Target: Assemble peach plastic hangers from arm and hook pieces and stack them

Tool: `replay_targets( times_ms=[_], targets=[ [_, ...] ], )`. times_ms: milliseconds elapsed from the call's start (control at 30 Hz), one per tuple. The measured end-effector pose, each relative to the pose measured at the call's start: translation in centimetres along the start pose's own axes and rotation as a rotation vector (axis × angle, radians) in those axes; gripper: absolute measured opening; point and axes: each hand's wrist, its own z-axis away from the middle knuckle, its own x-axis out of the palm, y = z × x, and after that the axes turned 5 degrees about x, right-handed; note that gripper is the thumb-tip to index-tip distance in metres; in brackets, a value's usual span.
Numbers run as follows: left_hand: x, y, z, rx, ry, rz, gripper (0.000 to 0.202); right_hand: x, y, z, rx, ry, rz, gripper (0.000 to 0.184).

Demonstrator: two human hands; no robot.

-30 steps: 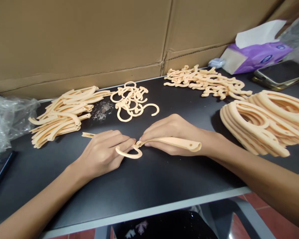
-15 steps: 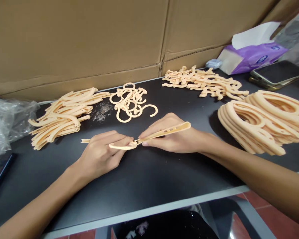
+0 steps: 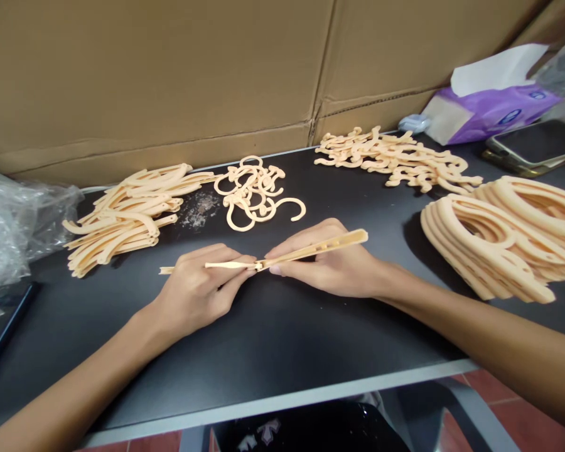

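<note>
Both my hands meet above the black table, pinching one long beige plastic hanger piece between them. My left hand point(image 3: 202, 279) is closed around its left part, whose end pokes out past the knuckles. A curved hook point(image 3: 228, 265) sits at the middle joint and lies edge-on over my left fingers. My right hand point(image 3: 324, 260) is closed on the hanger arm point(image 3: 332, 245), which slants up to the right, with its hollow ribbed side showing. Fingertips of both hands cover part of the joint.
Loose beige hooks point(image 3: 258, 188) lie beyond my hands. Long arm pieces point(image 3: 127, 213) are heaped at left, small wavy pieces point(image 3: 395, 157) at back right, and stacked large oval-holed pieces point(image 3: 489, 245) at right. A purple tissue pack point(image 3: 503, 110), phone point(image 3: 541, 144) and cardboard point(image 3: 145, 75) border the table.
The hook has turned from showing its curve to nearly edge-on, and the hanger has rolled slightly. Both hands keep their hold. The whole view has shifted a little.
</note>
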Motion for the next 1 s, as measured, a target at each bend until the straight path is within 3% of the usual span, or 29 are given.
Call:
replay_targets(
  times_ms=[167,500,667,867,1000],
  targets=[
    [-0.08,-0.12,0.09,-0.018,-0.065,0.060,0.013,0.15,0.06,0.19,-0.128,-0.004,0.128,0.012],
    [-0.04,-0.34,0.29,0.045,-0.059,-0.050,0.011,0.46,0.22,0.71,-0.342,0.019,0.207,0.015],
    [0.05,-0.14,0.29,0.032,-0.067,-0.081,0.011,0.45,-0.01,0.82,-0.426,0.001,0.374,0.019],
    [0.06,0.19,0.31,0.000,-0.078,-0.103,0.011,0.66,-0.25,0.95,-0.423,-0.020,0.450,0.020],
    [0.00,0.40,0.25,0.029,-0.086,-0.152,0.014,1.07,-0.36,1.03,-0.312,0.000,0.346,0.022]
  ],
)
